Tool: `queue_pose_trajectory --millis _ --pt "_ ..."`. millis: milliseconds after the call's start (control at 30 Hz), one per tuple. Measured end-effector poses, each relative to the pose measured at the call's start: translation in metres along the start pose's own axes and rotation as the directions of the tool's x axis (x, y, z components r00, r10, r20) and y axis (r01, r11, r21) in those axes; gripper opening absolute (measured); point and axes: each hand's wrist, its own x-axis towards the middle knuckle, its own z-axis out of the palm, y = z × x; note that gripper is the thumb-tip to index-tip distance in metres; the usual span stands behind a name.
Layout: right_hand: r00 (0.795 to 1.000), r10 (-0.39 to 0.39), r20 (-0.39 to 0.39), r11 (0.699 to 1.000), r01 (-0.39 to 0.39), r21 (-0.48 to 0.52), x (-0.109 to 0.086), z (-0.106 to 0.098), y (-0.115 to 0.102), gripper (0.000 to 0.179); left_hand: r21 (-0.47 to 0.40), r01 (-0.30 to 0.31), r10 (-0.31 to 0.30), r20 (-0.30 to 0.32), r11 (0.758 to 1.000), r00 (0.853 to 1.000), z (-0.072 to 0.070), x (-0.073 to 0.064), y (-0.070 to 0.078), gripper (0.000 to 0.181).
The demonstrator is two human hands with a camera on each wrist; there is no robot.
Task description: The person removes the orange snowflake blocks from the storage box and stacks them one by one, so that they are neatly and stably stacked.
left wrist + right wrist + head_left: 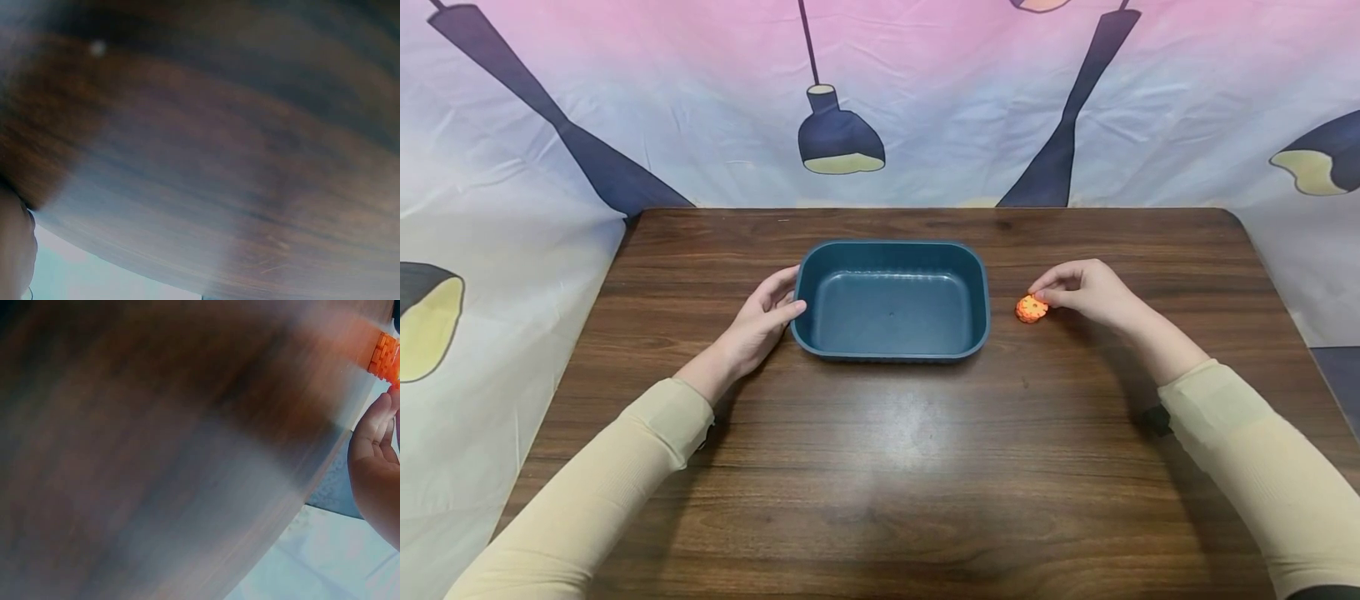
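Note:
A dark teal plastic basin (891, 321) sits on the wooden table. At its left end my left hand (760, 321) holds the wall, thumb over the rim and fingers along the outside. Right of the basin, my right hand (1093, 292) pinches a small orange toothed piece (1031, 310), gear-like with a hole in its face, between thumb and fingertips. The right wrist view catches the orange piece (382, 356) at its edge, with layered teeth visible. Only a bit of my left hand (15, 244) enters the left wrist view; the basin is out of sight there.
The brown wood-grain table (910, 467) runs beneath both forearms. Behind it hangs a patterned cloth (940, 100) with printed lamps, which continues down both sides. The basin's inside floor shows nothing lying on it.

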Motion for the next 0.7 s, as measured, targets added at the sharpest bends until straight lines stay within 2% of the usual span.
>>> queue_pose_trajectory --millis 700 --pt "1.000 0.009 -0.018 1.000 -0.009 0.015 -0.0019 -0.0029 -0.0004 0.026 0.007 0.005 -0.005 0.004 1.000 1.000 0.0026 0.0030 0.0023 0.056"
